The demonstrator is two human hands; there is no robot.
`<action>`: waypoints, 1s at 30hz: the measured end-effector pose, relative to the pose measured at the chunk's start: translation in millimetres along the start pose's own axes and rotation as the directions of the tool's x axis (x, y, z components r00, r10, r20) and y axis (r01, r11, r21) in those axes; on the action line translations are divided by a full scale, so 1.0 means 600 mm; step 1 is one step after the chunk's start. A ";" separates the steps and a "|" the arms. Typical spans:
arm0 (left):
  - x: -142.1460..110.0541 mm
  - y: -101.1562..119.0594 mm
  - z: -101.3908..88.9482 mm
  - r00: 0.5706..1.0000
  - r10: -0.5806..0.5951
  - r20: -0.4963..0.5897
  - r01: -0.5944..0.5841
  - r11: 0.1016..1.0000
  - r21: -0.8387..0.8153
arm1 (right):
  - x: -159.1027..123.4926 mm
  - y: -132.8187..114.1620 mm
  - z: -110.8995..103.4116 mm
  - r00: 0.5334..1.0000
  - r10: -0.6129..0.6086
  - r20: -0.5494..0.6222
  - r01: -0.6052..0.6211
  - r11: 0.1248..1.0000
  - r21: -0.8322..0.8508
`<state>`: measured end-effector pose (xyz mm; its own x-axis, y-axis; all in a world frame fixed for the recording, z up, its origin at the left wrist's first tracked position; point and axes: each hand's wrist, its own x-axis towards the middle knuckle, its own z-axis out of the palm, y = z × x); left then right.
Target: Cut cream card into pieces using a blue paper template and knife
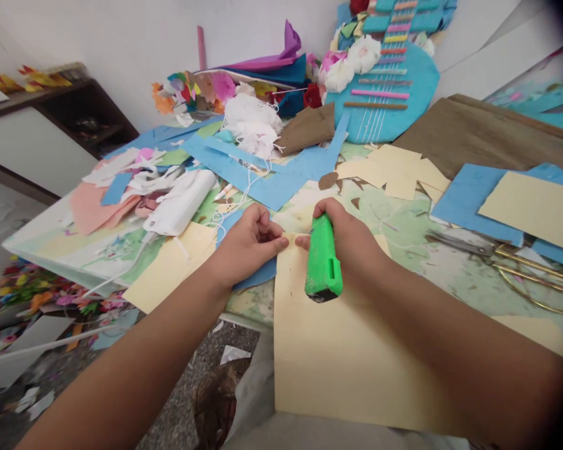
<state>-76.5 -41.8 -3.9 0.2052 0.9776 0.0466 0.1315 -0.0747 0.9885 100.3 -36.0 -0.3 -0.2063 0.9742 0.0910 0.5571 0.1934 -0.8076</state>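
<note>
A large cream paper sheet (328, 362) hangs from the near table edge down over my lap. At its top left corner, my left hand (248, 240) is closed, with thumb and fingertips pinching the paper's edge. Close by on the right, my right hand (349, 234) grips a bright green plastic tool (323, 259) with a slot and a black end. That tool points toward me above the sheet; its far end is hidden, and I cannot tell its exact kind. The right thumb tip lies on the paper near the left fingertips.
Gold-handled scissors (511, 256) lie at right beside blue and cream paper (539, 206). A white power bank (181, 203) with cables is at left. Behind are blue paper scraps (272, 184), brown paper (488, 134) and a blue guitar-shaped craft (385, 119). Paper scraps litter the floor.
</note>
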 end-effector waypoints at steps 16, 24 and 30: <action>-0.001 -0.003 -0.002 1.000 0.014 0.011 -0.014 1.000 -0.025 | -0.001 -0.006 -0.004 1.000 -0.028 0.005 0.028 0.998 -0.060; -0.003 -0.003 -0.003 1.000 -0.016 0.014 0.017 1.000 -0.012 | -0.001 0.007 0.007 0.997 -0.047 -0.066 0.048 0.999 0.008; 0.001 -0.002 -0.006 0.996 -0.084 -0.028 0.083 0.996 -0.035 | -0.003 -0.007 -0.019 0.927 -0.054 -0.372 0.134 0.972 0.194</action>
<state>-79.8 -40.6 -4.8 0.1658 0.9856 -0.0327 0.1144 0.0137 0.9933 107.6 -37.1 10.0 0.0783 0.9355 0.3445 0.3574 0.2963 -0.8857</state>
